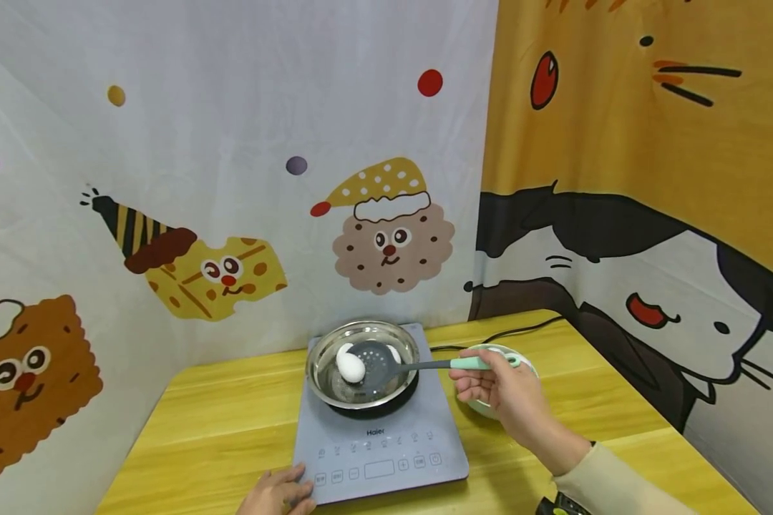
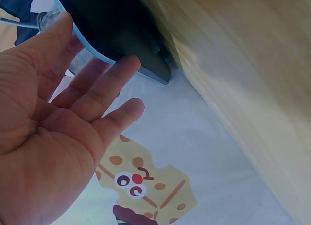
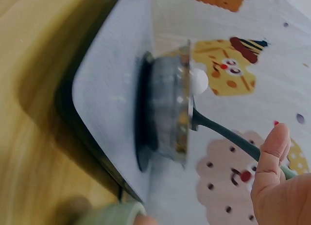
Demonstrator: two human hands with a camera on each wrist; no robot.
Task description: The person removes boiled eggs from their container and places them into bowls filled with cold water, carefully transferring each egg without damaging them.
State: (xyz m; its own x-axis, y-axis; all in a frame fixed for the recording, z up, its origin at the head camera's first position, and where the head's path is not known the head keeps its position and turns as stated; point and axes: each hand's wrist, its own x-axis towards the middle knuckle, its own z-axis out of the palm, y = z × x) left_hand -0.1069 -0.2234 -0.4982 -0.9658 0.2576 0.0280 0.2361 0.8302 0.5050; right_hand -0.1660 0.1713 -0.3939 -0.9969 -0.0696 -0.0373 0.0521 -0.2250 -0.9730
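My right hand (image 1: 505, 386) holds a slotted skimmer (image 1: 373, 361) by its mint-green handle, with the dark grey perforated head over a round metal pan (image 1: 318, 390). A white egg (image 1: 351, 366) sits at the left side of the skimmer head. More white shows behind the head, partly hidden. In the right wrist view, the egg (image 3: 199, 81) stands above the pan's rim. The pan rests on a grey induction cooktop (image 1: 386, 422). With its fingers extended, my left hand (image 1: 277, 492) touches the cooktop's front left corner; the left wrist view shows the dark underside beside the fingertips (image 2: 129, 64).
A pale green bowl (image 1: 483, 409) stands right of the cooktop, partly hidden behind my right hand. A black cord (image 1: 522, 330) runs along the back of the yellow wood-grain table (image 1: 212, 422). Cartoon-printed cloths (image 1: 232, 143) hang behind and to the right.
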